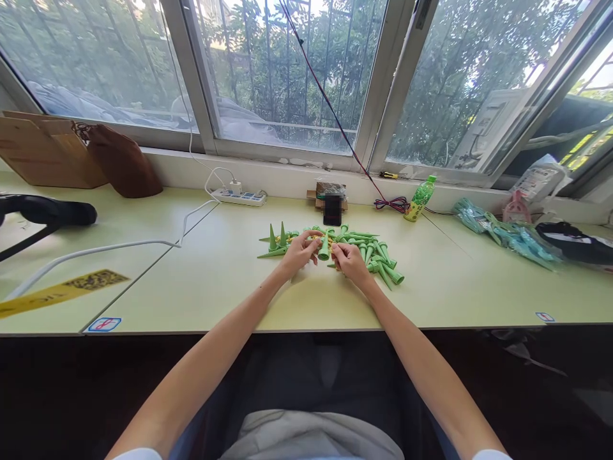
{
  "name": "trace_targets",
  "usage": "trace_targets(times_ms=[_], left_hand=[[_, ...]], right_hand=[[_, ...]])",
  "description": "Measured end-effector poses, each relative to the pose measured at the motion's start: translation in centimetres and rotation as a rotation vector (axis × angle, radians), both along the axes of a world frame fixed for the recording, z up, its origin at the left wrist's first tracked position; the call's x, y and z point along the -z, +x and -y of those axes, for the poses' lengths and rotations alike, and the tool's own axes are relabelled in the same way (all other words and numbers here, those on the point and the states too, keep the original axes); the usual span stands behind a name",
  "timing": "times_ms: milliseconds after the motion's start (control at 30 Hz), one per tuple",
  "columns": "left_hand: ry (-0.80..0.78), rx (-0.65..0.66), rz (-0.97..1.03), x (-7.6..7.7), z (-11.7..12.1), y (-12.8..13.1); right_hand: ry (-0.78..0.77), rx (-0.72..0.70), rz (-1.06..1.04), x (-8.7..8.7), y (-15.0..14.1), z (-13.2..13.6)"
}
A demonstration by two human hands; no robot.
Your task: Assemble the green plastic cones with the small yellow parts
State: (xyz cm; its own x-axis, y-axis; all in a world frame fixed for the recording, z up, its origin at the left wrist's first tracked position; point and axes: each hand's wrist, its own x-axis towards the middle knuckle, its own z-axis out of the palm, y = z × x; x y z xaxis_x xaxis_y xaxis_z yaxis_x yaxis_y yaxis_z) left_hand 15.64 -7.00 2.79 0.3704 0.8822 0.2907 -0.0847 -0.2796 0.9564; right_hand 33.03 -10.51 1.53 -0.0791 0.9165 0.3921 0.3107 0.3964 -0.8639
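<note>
My left hand (301, 249) has its fingers curled around the narrow upper part of a green plastic spike (324, 249), which is held wide end down. Close beside it on the right, my right hand (348, 259) is closed in a pinch. Its fingertips hide most of what they hold, though a bit of yellow shows near them. Many more green spikes (378, 255) lie in a loose heap behind and to the right of my hands. Left of my left hand, two green cones (272, 237) stand point up, with others lying flat around them.
Behind the heap stands a dark phone (332, 210) against a small box. A power strip (239, 197) with a white cable is at the back left, and a green drink bottle (420, 199) at the back right. Blue plastic bags (512, 233) lie far right; a brown bag (122, 160) sits left.
</note>
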Motion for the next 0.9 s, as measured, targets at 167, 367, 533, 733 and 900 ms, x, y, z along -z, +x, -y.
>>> trace_targets(times_ms=[167, 367, 533, 733, 900], left_hand=[[-0.003, -0.048, -0.042, -0.35, 0.35, -0.21], [0.046, -0.016, -0.055, -0.22, 0.41, -0.18], [0.038, 0.044, -0.059, 0.13, 0.15, -0.22], [0.038, 0.057, -0.047, 0.03, 0.26, -0.28], [0.047, 0.079, -0.033, -0.39, 0.63, -0.22]], right_hand=[[0.037, 0.033, 0.079, 0.00, -0.10, 0.03], [0.072, 0.108, 0.135, 0.17, -0.04, -0.22], [0.108, 0.176, 0.201, 0.01, 0.01, -0.27], [0.114, 0.273, 0.195, 0.00, 0.03, -0.31], [0.110, 0.314, 0.153, 0.09, 0.12, -0.34]])
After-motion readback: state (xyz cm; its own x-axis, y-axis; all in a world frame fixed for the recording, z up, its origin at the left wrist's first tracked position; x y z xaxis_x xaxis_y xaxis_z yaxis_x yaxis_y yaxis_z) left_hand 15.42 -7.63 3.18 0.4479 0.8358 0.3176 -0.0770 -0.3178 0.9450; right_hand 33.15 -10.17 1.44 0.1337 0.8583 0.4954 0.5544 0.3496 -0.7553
